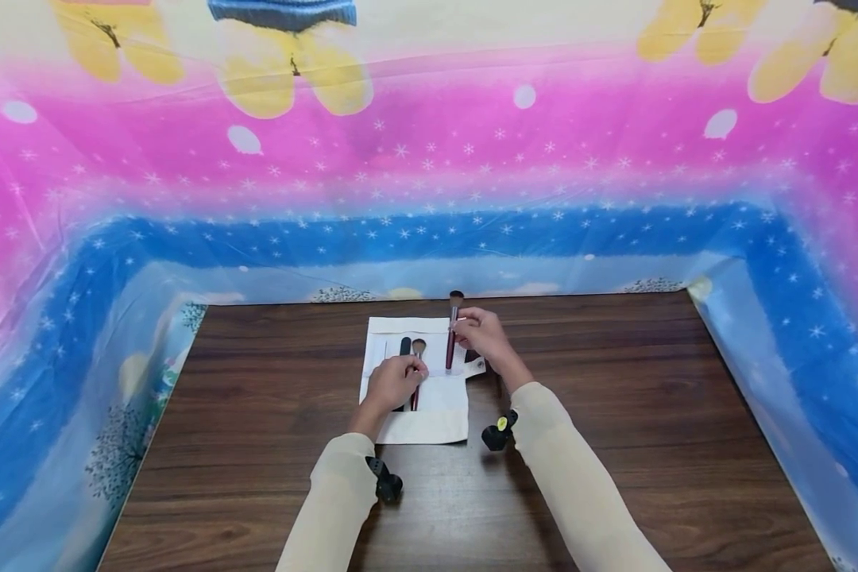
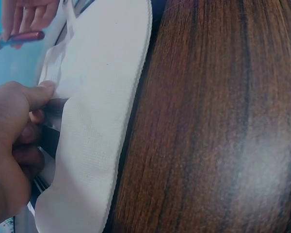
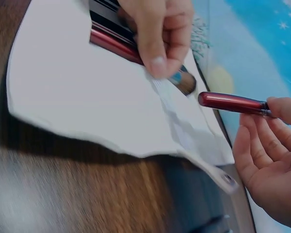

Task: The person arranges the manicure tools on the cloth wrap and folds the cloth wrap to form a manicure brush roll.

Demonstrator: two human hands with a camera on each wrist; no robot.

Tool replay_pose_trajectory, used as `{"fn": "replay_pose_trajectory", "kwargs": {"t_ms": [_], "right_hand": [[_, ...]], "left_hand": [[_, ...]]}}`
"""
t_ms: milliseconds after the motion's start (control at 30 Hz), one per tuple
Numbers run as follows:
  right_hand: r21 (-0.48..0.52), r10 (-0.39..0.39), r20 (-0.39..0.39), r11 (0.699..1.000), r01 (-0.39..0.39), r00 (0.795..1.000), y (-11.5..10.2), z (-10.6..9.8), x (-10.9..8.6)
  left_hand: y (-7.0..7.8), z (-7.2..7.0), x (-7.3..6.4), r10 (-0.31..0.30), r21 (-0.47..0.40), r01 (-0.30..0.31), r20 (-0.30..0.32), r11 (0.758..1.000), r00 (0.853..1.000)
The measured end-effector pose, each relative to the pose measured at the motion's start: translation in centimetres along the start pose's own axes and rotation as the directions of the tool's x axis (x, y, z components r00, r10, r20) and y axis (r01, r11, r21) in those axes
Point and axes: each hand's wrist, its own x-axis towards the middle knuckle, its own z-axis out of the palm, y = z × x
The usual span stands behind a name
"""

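A white cloth makeup brush roll point(image 1: 422, 427) lies unfolded on the table. My left hand point(image 1: 393, 383) is over its middle, thumb and forefinger pinching the edge of an inner band. Under that hand runs a makeup brush with a red handle point(image 3: 114, 44); its brown bristles point(image 1: 419, 347) show past the fingers. Beside it is a black flat item point(image 1: 405, 345), partly covered by the hand. My right hand point(image 1: 482, 330) pinches another makeup brush point(image 1: 450, 349) near its ferrule, above the roll's right side. Its bristles point up and the red handle point(image 3: 230, 103) points down.
The dark wooden table point(image 1: 272, 357) extends around the roll. A snap strap point(image 3: 218, 175) sticks out from the roll's right side. A printed cloth backdrop point(image 1: 429, 238) rises behind the table and along both sides. Black wrist cameras point(image 1: 498, 433) sit on both sleeves.
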Motion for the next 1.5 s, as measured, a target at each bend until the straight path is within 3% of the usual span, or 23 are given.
{"fn": "replay_pose_trajectory", "kwargs": {"t_ms": [300,433,933,1200,1500], "right_hand": [[0.164,0.067,-0.05,0.985,-0.058,0.996,0.4,3.0,0.9],[0.184,0.071,-0.078,0.981,-0.055,0.994,1.3,3.8,1.2],[0.266,0.079,-0.17,0.963,-0.032,0.982,2.7,4.1,1.4],[0.119,-0.009,-0.158,0.992,0.028,0.987,2.8,4.3,1.1],[-0.026,-0.068,-0.132,0.998,0.065,0.989,2.8,4.3,1.0]], "left_hand": [[-0.3,0.0,0.1,0.002,0.012,-0.002,-0.01,1.0,1.0],[-0.4,0.3,0.3,0.005,0.027,-0.004,-0.02,1.0,1.0],[-0.5,0.5,0.4,0.001,0.031,0.0,-0.017,1.0,1.0],[-0.5,0.5,0.3,0.005,0.023,-0.005,-0.021,1.0,1.0],[-0.5,0.5,0.3,0.006,0.025,-0.006,-0.022,1.0,1.0]]}}
